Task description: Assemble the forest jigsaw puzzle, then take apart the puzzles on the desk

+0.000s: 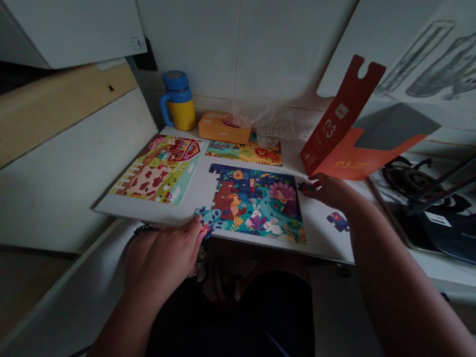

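Note:
A mostly joined jigsaw puzzle [261,203] with rabbits, a fox and a peacock lies flat on the white table, its left edge stepped and uneven. At its lower left corner my left hand [174,251] is closed, pinching a small dark puzzle piece with some red [206,230]. Past the puzzle's right edge, my right hand [330,192] has its fingertips closed on another dark puzzle piece [305,187], partly covered by the fingers. A loose blue and red puzzle piece [338,221] lies below that hand.
A farm picture [158,168] lies left, an animal picture [244,151] behind. At the back stand a blue and yellow bottle [180,103], an orange box [221,127], bubble wrap [274,125] and an opened orange carton [345,152]. A gas stove [426,191] stands right.

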Demonstrator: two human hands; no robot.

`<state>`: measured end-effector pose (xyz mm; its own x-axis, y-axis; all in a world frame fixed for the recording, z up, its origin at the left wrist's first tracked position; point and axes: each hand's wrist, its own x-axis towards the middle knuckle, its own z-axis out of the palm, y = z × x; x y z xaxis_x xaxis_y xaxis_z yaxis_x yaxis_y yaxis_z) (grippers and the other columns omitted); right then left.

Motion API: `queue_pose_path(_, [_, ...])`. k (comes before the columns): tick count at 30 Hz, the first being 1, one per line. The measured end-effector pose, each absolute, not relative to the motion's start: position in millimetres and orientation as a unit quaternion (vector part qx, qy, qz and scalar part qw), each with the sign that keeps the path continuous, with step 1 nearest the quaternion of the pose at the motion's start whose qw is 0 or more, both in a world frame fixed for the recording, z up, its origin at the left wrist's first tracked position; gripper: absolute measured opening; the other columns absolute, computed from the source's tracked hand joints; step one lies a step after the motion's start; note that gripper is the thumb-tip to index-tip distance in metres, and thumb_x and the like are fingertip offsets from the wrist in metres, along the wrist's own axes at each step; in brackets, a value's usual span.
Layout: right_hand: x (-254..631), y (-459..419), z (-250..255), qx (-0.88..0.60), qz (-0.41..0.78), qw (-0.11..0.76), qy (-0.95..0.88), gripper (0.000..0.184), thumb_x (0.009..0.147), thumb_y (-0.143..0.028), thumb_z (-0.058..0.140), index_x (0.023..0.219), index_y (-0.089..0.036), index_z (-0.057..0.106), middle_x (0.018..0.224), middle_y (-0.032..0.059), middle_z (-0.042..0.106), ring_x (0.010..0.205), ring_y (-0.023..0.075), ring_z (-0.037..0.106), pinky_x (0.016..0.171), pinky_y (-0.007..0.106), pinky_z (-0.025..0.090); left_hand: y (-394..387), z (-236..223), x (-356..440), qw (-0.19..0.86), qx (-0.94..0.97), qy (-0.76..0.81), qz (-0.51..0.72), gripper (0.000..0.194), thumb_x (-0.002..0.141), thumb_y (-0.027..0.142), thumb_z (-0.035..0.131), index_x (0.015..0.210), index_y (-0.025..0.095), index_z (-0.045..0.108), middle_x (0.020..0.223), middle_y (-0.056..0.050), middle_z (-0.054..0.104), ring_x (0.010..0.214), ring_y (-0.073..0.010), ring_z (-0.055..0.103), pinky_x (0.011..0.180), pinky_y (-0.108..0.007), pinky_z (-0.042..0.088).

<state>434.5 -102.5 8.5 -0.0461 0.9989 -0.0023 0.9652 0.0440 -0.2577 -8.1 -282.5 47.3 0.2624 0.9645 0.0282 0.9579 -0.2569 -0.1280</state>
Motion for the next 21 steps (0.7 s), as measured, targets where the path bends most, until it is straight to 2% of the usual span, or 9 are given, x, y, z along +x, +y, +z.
queue_pose_path(4, [437,-95,19,-0.681,0.136,-0.028,-0.719,0.035,0.082,-0.054,0.075,0.091,-0.020,0.083,0.083,0.0091,0.079,0.071,0.0219,0.069,0.066,0.032,0.046,-283,51,-6,0.049,-0.779,-0.623,0.048,0.043,0.111,0.040,0.039,0.137,0.022,0.068,0.090,-0.013,0.081,0.074,-0.0294,0.077,0.065,-0.035,0.054])
queue_pose_path(6, [437,-94,23,-0.688,0.170,-0.052,-0.704,0.034,0.081,-0.053,0.075,0.088,-0.020,0.083,0.078,0.0080,0.079,0.066,0.0207,0.068,0.063,0.032,0.046,-283,53,-5,0.042,-0.777,-0.626,0.052,0.044,0.111,0.040,0.038,0.137,0.021,0.068,0.089,-0.014,0.080,0.075,-0.0303,0.078,0.065,-0.036,0.054])
queue_pose_path(15, [424,-107,29,-0.688,0.215,-0.048,-0.691,0.026,0.080,-0.047,0.075,0.080,-0.021,0.079,0.067,0.0045,0.073,0.059,0.0183,0.063,0.059,0.031,0.044,-283,54,-6,0.029,-0.785,-0.618,0.036,0.044,0.111,0.037,0.037,0.138,0.018,0.067,0.088,-0.015,0.080,0.077,-0.0293,0.078,0.068,-0.035,0.055])
queue_pose_path(19, [421,-112,29,-0.688,0.195,-0.024,-0.699,0.023,0.080,-0.045,0.076,0.083,-0.022,0.078,0.073,0.0047,0.074,0.065,0.0194,0.065,0.062,0.031,0.046,-283,53,-6,0.030,-0.784,-0.618,0.038,0.043,0.111,0.036,0.038,0.136,0.019,0.069,0.088,-0.015,0.080,0.076,-0.0293,0.077,0.068,-0.035,0.054])
queue_pose_path(21, [424,-113,26,-0.698,0.162,-0.008,-0.697,0.028,0.076,-0.047,0.079,0.089,-0.022,0.076,0.081,0.0069,0.076,0.071,0.0219,0.067,0.063,0.032,0.046,-283,53,-6,0.032,-0.784,-0.619,0.032,0.043,0.111,0.036,0.038,0.135,0.019,0.069,0.088,-0.016,0.080,0.074,-0.0298,0.077,0.066,-0.035,0.053])
